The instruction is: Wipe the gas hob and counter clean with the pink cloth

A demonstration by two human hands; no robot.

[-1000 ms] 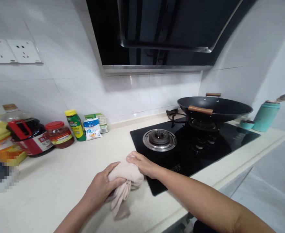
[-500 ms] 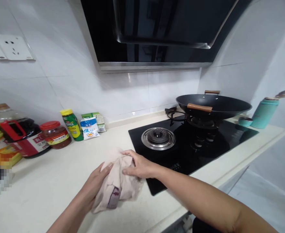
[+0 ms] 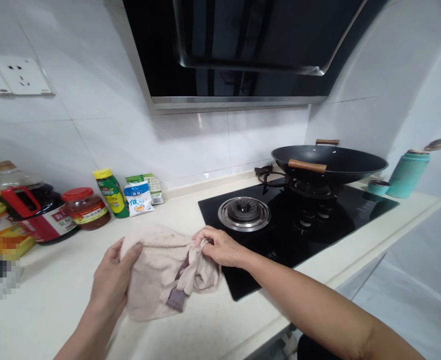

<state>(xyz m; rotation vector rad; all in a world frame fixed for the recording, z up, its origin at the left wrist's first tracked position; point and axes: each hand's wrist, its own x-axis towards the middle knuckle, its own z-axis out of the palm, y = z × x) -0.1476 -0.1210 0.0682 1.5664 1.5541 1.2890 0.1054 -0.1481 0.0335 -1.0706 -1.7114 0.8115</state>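
A pale pink cloth (image 3: pixel 149 280) with a purple-grey edge hangs stretched between my two hands, just over the countertop. My left hand (image 3: pixel 113 275) grips its left side, thumb on top and the fingers behind, partly hidden. At the upper right of the cloth, my right hand (image 3: pixel 218 245) pinches a bunched fold, close to the left edge of the black gas hob (image 3: pixel 235 280). The right part of the cloth is crumpled, while its left part is spread fairly flat.
A black wok (image 3: pixel 340 162) with wooden handles sits on the far burner; the near burner (image 3: pixel 244 214) is uncovered. Along the wall stand a salt packet (image 3: pixel 138 199), a green bottle (image 3: pixel 111 195), a red-lidded jar (image 3: pixel 86 210) and a dark sauce bottle (image 3: pixel 36 210). A turquoise container (image 3: pixel 408 175) stands right.
My left hand has moved left, drawing the bunched cloth out wider. My right hand has stayed near the hob edge, still gripping the cloth.
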